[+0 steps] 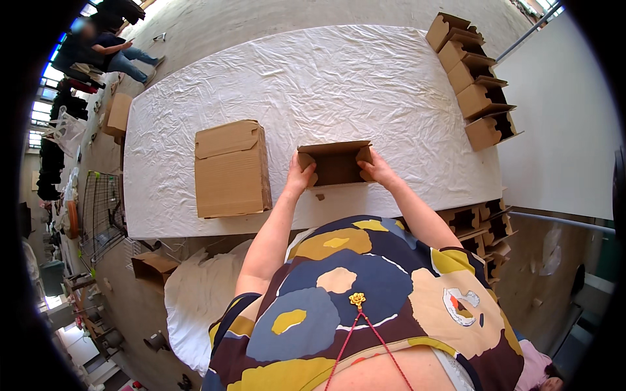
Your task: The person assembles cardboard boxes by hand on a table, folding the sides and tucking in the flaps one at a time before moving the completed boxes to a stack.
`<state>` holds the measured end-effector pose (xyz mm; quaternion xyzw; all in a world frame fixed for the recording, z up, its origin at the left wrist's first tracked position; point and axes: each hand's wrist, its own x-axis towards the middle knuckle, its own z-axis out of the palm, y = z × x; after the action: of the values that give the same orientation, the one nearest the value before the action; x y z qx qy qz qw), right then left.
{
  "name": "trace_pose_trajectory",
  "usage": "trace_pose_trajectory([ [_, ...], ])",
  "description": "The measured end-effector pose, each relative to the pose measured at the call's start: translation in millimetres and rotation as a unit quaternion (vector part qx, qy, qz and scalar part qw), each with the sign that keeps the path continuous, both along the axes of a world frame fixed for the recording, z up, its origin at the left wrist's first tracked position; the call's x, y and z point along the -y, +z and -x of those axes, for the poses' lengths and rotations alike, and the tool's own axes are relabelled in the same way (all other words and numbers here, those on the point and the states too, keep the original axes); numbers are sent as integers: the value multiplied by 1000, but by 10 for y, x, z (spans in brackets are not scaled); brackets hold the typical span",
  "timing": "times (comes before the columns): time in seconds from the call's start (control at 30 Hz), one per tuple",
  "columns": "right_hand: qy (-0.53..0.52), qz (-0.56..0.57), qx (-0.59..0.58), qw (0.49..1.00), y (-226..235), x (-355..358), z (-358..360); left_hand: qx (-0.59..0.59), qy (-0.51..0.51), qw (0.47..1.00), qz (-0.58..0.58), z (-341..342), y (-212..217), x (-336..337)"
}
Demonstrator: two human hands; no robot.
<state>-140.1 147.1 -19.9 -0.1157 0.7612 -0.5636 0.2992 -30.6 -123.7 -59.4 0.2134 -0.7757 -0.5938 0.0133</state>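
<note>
Two hands hold a small open box at the near edge of the bench.

The left hand point(300, 176) and right hand point(375, 167) each have their fingers clamped on an end of the box point(336, 164), thumbs hooked over the flaps. The box sits so near the bench point(163, 215) rim that a hard push could tip it off into the lap, I think. A small brown scrap point(319, 196) lies just below it, perhaps a torn bit. The flat stack point(231, 168) to the left is near enough for an elbow to bump. Far right, the folded boxes point(474, 79) line the edge and could slide off.
</note>
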Motion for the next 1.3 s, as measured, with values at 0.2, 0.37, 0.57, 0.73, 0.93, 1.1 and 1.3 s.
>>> trace_pose_trajectory([
  [0.2,-67,-28,-92,993,-331,-28,10,0,2,1000,19,46,134,-51],
  [0.37,-148,-8,-197,969,298,36,-26,-21,-4,1000,7,3,89,-32],
  [0.57,-172,6,-207,963,266,5,91,-11,-1,1000,25,7,-28,9],
  [0.73,-193,87,-77,974,316,-161,112,-4,4,1000,25,1,-53,7],
  [0.93,-26,30,84,996,420,-972,-131,-16,-1,1000,20,-1,-158,37],
  [1.1,127,-210,63,967,94,-1437,-545,-17,-4,999,29,20,-167,36],
  [1.3,270,-431,-105,855,24,-1397,-819,-9,-18,999,32,11,-49,27],
])
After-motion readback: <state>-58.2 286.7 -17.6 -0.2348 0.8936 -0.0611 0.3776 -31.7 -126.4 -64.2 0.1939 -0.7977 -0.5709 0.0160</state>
